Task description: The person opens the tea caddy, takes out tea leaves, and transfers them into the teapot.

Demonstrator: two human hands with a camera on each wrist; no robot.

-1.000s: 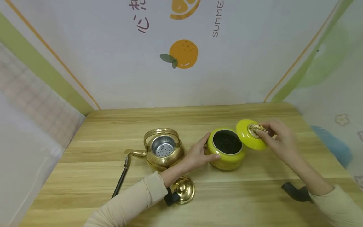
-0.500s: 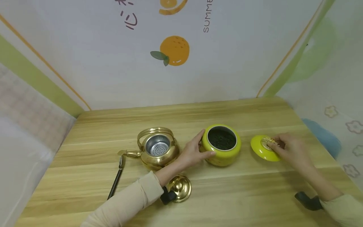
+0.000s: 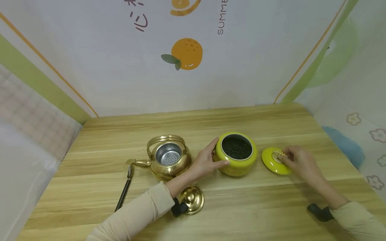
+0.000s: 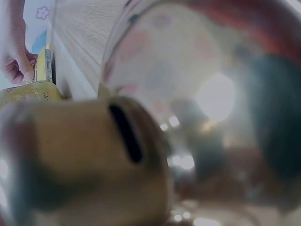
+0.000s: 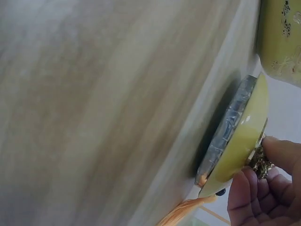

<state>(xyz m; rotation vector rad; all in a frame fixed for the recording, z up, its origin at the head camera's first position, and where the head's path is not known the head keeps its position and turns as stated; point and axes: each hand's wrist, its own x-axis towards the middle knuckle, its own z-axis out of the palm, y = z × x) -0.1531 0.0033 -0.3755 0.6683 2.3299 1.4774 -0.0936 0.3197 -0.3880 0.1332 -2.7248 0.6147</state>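
The right hand pinches the gold knob of the yellow lid; whether the lid touches the table cannot be told. The left hand, thumb and fingers spread wide, grips the yellow jar, which has the lid at its three o'clock and the kettle at nine. Its small markings cannot be read. On the wall, sideways letters "SUMME", cut off at the top, stand near twelve; the character "心" near eleven.

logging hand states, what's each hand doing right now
Left hand: holding the yellow jar at its side.
Right hand: pinching the yellow lid's gold knob.
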